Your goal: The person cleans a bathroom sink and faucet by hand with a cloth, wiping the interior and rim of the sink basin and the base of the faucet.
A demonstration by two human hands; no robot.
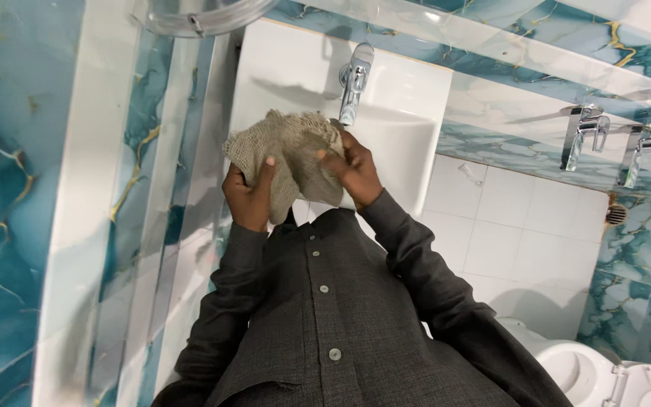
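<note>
Two hands hold a coarse cloth up in front of a white basin.

The left hand [250,197] grips the lower left edge of the burlap cloth [289,160], thumb pressed flat on the front of the fabric and the other fingers hidden behind it, so I cannot tell how they lie. The right hand [356,169] pinches the cloth's right side, fingers curled and bunched tight into the weave. The cloth hangs crumpled between both hands, just in front of the white washbasin [408,113] and right beside the chrome tap [354,81]. Dark grey shirt sleeves run down to a buttoned shirt front [325,316]. Teal marbled tiles [9,151] cover the wall, more chrome taps [583,134] are mounted farther off, and a white toilet [604,373] sits in the corner.
</note>
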